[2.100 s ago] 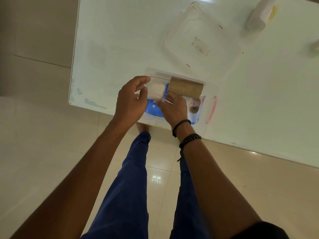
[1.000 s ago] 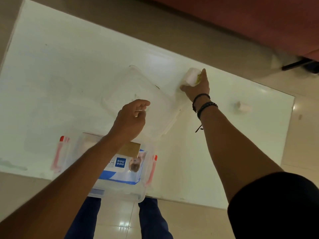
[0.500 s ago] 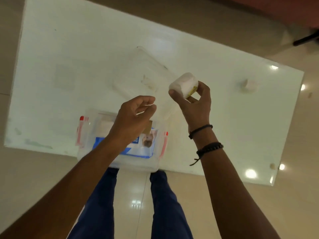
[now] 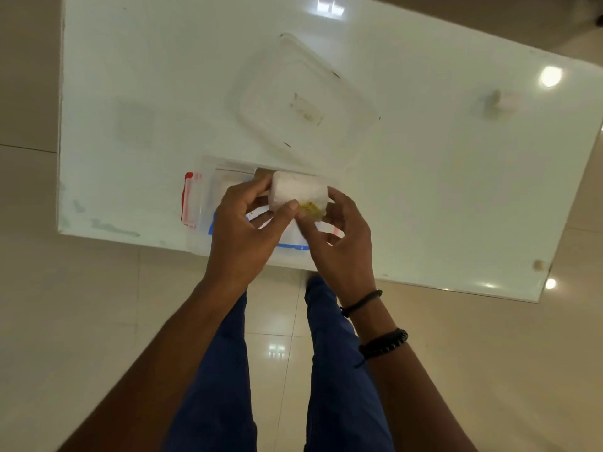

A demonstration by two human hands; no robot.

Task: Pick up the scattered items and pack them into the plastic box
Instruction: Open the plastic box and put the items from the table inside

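Left hand [image 4: 241, 230] and right hand [image 4: 339, 233], both closed around a white wrapped roll [image 4: 298, 192] (yellow label showing), held above the clear plastic box [image 4: 204, 190] at the white table [image 4: 146, 76] edge.

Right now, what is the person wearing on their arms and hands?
Both forearms are bare, with no sleeves showing. The right wrist carries a thin black cord band and, further up the arm, a black beaded bracelet. The left hand and right hand are ungloved, with no rings visible.
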